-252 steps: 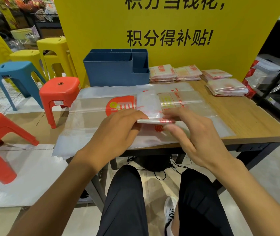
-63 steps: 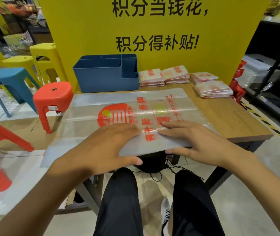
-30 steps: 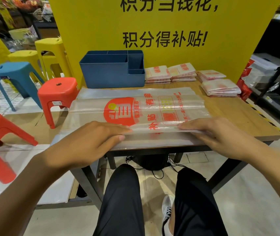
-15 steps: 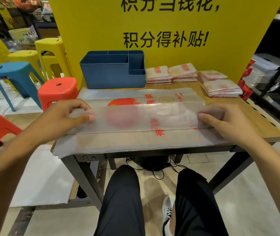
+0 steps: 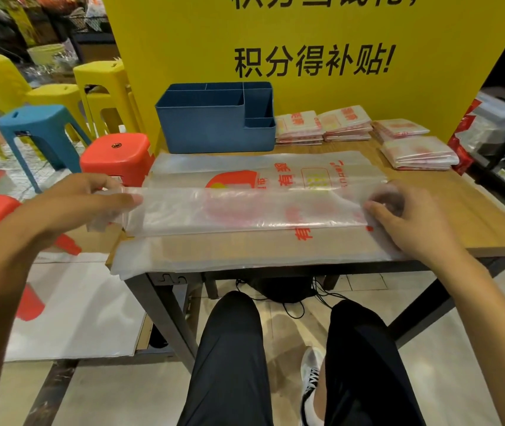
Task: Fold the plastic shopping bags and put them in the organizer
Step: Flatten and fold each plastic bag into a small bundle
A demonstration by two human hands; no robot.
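Seated at the table (image 5: 475, 222); knees and one shoe show under its near edge.

Nearest on the top: a flat stack of plastic bags (image 5: 245, 250), its left end hanging off the table's left side. The top bag (image 5: 245, 210) is mid-fold. I hold its near long edge lifted and carried over toward the far side, so a long clear band lies across the stack, red print showing through.

Left hand (image 5: 70, 207): thumb and fingers pinch the left end of the folded band, out past the table's left side. Right hand (image 5: 411, 222): fingers curled round the right end, thumb on top, pinching the film.

Step in hand, by my reading: first lengthwise fold of this bag. Not yet creased; the band looks puffed and is held off the stack.

Next move calls for: lay the carried edge parallel to the far edge, keep both ends taut so the film does not skew, then press flat before folding again.

Farther back: blue organizer (image 5: 214, 118) against the yellow sign (image 5: 306, 41); compartments look empty from here. Right of it, four piles of folded bags (image 5: 346, 124), none in the organizer yet.
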